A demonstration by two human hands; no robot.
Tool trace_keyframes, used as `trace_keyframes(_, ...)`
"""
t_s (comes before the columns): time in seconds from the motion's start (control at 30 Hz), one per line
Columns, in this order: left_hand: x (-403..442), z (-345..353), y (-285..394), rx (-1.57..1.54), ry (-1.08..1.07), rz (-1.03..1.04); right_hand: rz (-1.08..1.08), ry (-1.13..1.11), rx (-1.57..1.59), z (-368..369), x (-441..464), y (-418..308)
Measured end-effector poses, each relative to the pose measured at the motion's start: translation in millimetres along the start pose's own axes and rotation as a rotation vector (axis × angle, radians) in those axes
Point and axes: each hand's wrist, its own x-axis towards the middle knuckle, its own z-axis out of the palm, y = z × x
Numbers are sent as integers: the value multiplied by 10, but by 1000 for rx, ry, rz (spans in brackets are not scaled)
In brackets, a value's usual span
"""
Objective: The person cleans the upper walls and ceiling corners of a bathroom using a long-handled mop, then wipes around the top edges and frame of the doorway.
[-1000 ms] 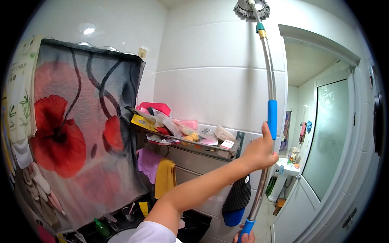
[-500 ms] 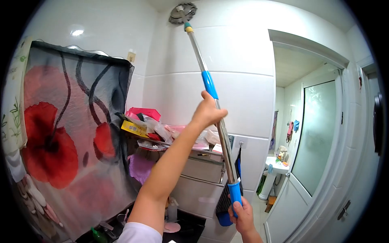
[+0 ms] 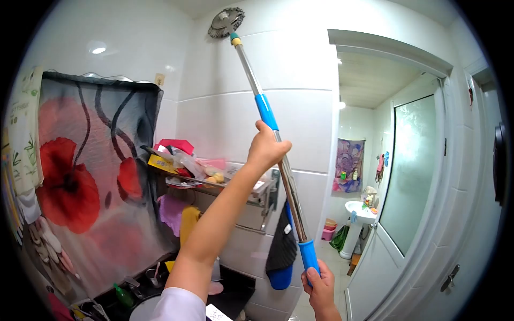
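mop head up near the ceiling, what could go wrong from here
The mop head is at the far end of a long pole, so it may be hard to steady. The left hand holds bare metal and might slip. If the mop head dropped, it could knock the yellow box off the cluttered shelf.

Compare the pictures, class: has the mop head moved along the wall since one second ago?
Yes, leftward: the mop head was close to the doorway frame then, and now it is well to the left of it.
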Motion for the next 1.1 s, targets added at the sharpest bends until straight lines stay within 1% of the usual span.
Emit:
trace_keyframes(0.07,-179,251,345,-19,-27,40,-39,71,-16,-196,-197,-106)
trace_keyframes(0.2,-519,792,1079,34,-183,139,-100,73,-82,-772,-559,-18)
trace_keyframes(0.27,-721,1052,1407,29,-260,178,-73,214,-28,-988,-786,36)
trace_keyframes(0.3,-817,1184,1546,24,-294,197,-76,214,-30,-1095,-884,45)
trace_keyframes(0.33,-900,1385,1598,3,-249,300,-67,246,-10,-1187,-985,67)
trace_keyframes(0.4,-1078,1497,1828,20,-317,319,-60,282,16,-1295,-1118,97)
trace_keyframes(0.43,-1137,1522,1917,20,-367,320,-96,287,26,-1313,-1166,108)
trace_keyframes(0.47,-1169,1564,1965,13,-377,320,-131,295,33,-1320,-1219,113)
trace_keyframes(0.53,-1197,1583,2019,19,-381,375,-131,288,33,-1297,-1274,108)
trace_keyframes(0.6,-1202,1517,1987,31,-367,382,-136,272,28,-1229,-1280,124)
trace_keyframes(0.67,-1166,1396,1885,38,-362,378,-74,210,36,-1087,-1250,173)
trace_keyframes(0.83,-983,949,1326,12,-325,340,-31,145,-3,-556,-1012,308)
trace_keyframes(0.9,-879,776,1057,8,-288,245,-29,99,-45,-401,-904,348)
trace_keyframes(0.93,-808,672,939,-13,-275,199,24,87,-92,-383,-833,359)
trace_keyframes(0.97,-718,599,803,-18,-278,198,25,92,-95,-367,-739,345)
trace_keyframes(1.03,-504,476,562,-47,-154,143,89,19,-38,-299,-525,246)
trace_keyframes(1.1,-182,290,462,-78,-126,116,82,24,-65,-146,-316,82)
